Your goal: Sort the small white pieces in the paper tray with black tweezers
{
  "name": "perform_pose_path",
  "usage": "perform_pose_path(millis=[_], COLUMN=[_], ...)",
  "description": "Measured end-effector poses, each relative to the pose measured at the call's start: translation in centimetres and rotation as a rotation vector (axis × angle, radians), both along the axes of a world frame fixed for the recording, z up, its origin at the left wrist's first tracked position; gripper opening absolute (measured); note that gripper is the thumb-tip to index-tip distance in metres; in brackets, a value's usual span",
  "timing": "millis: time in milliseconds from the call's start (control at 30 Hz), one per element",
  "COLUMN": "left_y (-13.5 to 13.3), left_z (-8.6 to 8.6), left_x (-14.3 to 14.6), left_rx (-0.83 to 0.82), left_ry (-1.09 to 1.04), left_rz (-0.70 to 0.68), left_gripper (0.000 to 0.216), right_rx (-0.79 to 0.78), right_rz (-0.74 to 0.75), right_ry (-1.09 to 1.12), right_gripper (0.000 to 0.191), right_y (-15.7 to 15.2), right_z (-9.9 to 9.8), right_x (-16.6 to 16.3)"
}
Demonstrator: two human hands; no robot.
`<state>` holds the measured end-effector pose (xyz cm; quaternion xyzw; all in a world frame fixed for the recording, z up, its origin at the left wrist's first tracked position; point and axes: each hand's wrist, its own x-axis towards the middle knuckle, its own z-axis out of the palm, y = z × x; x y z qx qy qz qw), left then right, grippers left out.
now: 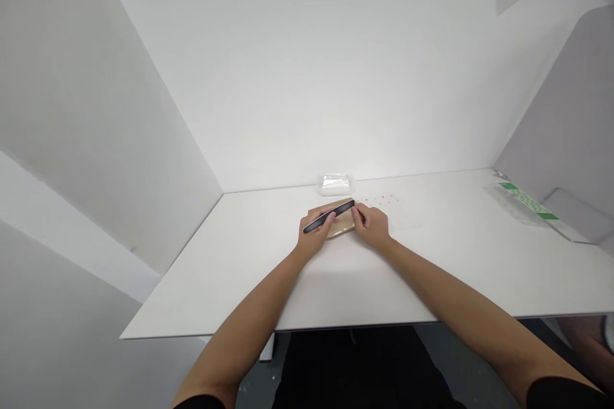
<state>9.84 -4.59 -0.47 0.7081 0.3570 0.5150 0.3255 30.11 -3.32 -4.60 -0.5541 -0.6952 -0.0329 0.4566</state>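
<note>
A slim, dark, flat bar with a paler edge (329, 216) lies slantwise in my left hand (313, 234), its right end higher in the picture. My left thumb presses along it from the near side, with the fingers behind. My right hand (373, 223) is closed at the right end of the bar, fingertips curled together. What those fingers pinch, if anything, is too small to tell. Under both hands is a flat tan piece (341, 226), perhaps card or a paper packet, partly covered by the hands and the bar.
A clear plastic tray with shiny silvery contents (336, 184) stands by the back wall. Small pink marks or bits (382, 197) dot the table right of it. Farther right lies a clear bag with a green strip (529, 200). White table (240, 281) meets walls at left and back.
</note>
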Motion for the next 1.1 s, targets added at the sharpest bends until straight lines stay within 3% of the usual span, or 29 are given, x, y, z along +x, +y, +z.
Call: perform_pose_path(millis=[467,867,1100], left_y=[-0.4,-0.2,0.1], left_z=[-0.4,-0.7,-0.9], left_x=[-0.2,-1.1,-1.5], left_rx=[0.010,0.174,0.293], left_ry=[0.078,0.175,0.199], left_rz=[0.093,0.092,0.114], left_gripper=[0.027,0.020,0.020], right_rx=[-0.068,-0.142,-0.107], right_rz=[0.015,0.066,0.093], right_ry=[0.007,0.009,-0.002], right_gripper=[0.041,0.042,0.038], right_y=[-0.6,-0.4,-0.5], right_z=[0.7,0.3,-0.1], right_x=[-0.3,0.2,0.1])
